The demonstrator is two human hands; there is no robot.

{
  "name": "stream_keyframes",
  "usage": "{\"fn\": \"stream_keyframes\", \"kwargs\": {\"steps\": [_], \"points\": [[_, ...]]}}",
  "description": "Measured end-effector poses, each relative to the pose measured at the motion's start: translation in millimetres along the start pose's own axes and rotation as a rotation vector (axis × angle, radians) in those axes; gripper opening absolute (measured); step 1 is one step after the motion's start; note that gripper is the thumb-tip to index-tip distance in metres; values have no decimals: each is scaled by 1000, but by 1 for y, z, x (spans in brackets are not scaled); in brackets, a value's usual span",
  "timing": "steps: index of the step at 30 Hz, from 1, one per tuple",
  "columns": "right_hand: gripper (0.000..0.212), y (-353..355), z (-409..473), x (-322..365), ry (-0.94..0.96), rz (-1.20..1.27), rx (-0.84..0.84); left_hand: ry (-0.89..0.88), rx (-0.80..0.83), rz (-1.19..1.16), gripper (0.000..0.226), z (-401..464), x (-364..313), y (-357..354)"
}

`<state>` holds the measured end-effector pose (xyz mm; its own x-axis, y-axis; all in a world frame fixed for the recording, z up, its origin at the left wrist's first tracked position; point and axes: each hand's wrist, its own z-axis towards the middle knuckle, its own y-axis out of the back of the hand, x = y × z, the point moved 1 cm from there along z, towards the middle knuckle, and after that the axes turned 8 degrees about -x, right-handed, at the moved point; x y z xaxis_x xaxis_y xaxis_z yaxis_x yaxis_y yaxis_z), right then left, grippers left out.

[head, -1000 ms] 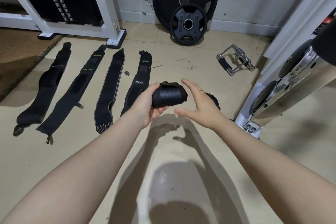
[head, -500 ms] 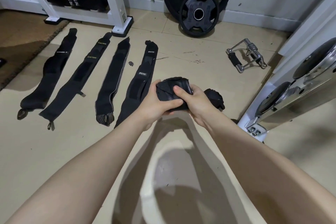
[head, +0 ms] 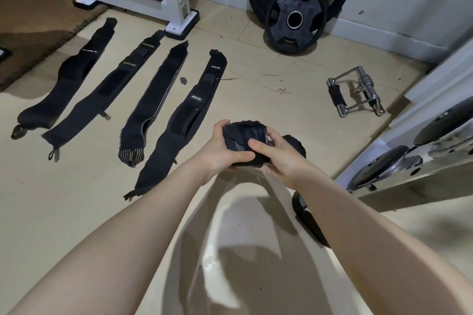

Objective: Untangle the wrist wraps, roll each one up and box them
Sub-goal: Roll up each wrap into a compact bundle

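A rolled black wrist wrap point(head: 242, 139) is held above the floor between both hands. My left hand point(head: 220, 153) grips its left side, thumb on top. My right hand point(head: 275, 155) grips its right side, fingers over the front. Behind my right hand a second rolled black wrap point(head: 297, 144) lies on the floor, partly hidden. Several black wraps lie flat and straight on the tan floor to the left: the nearest wrap point(head: 184, 120), a grey-edged wrap point(head: 153, 102), a third wrap point(head: 107, 89) and the far-left wrap point(head: 69, 77). No box is visible.
Two black weight plates point(head: 297, 18) lean on the back wall. A metal cable handle point(head: 355, 91) lies at the right. A white rack foot point(head: 179, 25) stands behind the wraps. A chrome machine point(head: 419, 151) fills the right edge. A dark object point(head: 307, 217) pokes out under my right forearm.
My right hand, open beside the roll a second ago, has closed onto it. Both hands now hold the roll. The view has shifted slightly downward.
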<state>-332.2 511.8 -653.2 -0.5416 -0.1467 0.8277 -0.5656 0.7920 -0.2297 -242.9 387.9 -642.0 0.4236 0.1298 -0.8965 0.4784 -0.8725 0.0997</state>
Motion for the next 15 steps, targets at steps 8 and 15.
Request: {"fn": "stream_keyframes", "kwargs": {"steps": [8,15], "points": [[47,24,53,-39,-38,183,19,32,64,129,107,65,33,-4],[67,48,121,-101,-5,-120,-356,-21,103,400,86,118,75,-19]]}}
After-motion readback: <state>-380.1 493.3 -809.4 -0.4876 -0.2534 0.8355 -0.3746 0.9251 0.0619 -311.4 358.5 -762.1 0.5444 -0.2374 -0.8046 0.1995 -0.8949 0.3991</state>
